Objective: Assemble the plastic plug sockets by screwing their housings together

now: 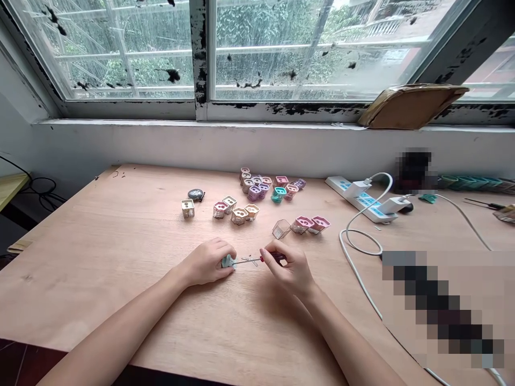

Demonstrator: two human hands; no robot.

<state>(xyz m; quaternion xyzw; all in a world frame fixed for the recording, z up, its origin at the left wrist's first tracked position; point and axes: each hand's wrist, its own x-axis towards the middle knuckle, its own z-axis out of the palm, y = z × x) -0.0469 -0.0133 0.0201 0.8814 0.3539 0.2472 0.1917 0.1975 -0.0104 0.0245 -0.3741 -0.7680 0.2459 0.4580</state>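
Observation:
My left hand (210,261) is closed around a small pale-teal piece (228,261) on the table, with the fingers covering much of it. In my right hand (290,268) is a screwdriver (261,259) with a dark red handle. Its thin shaft points left, and the tip reaches the teal piece; whether it sits in a screw is too small to see. Several small thin metal bits (251,261) lie near the shaft. Beyond my hands stand a clear hexagonal cup (281,229) and two pink-rimmed hexagonal containers (302,224).
Further back are several hexagonal containers (240,215) in cream, purple and teal, beside a round watch-like object (196,194). A power strip (362,200) with white cables (354,268) lies at right, near another screwdriver (485,203). A window sill (161,123) runs behind the table (100,257).

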